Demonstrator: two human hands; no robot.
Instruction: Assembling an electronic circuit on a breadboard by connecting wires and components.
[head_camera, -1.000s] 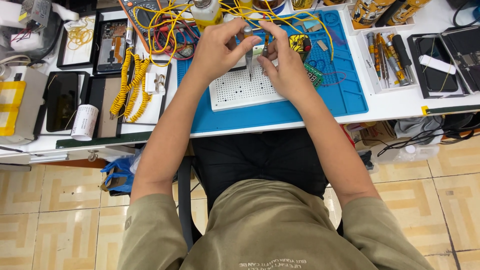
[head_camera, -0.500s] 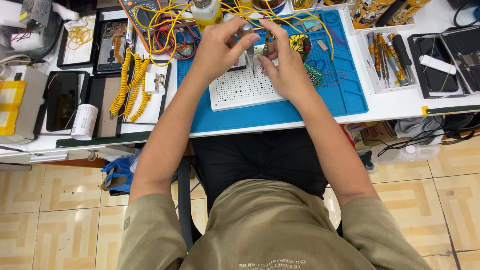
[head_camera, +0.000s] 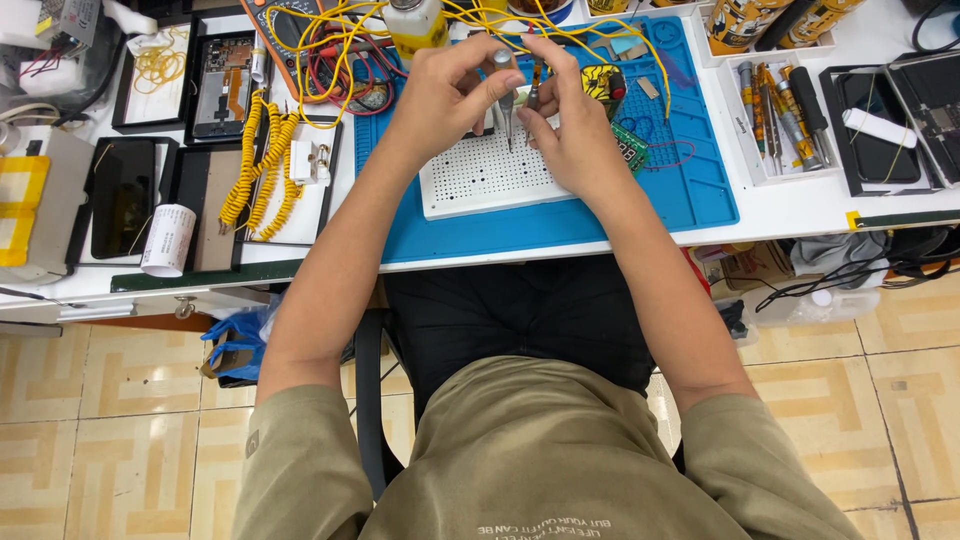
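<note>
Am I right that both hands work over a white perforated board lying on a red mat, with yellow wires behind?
Not quite: the head view shows the mat is blue, not red. The left hand and right hand do work over the white perforated board, with yellow wires behind.

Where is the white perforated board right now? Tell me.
In the head view the white perforated board lies on the blue mat, near the desk's front edge, directly below both hands: left hand and right hand.

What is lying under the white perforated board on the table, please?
The white perforated board lies on a blue mat, which shows on all sides. Both hands cover its far edge, so that part is hidden.
</note>
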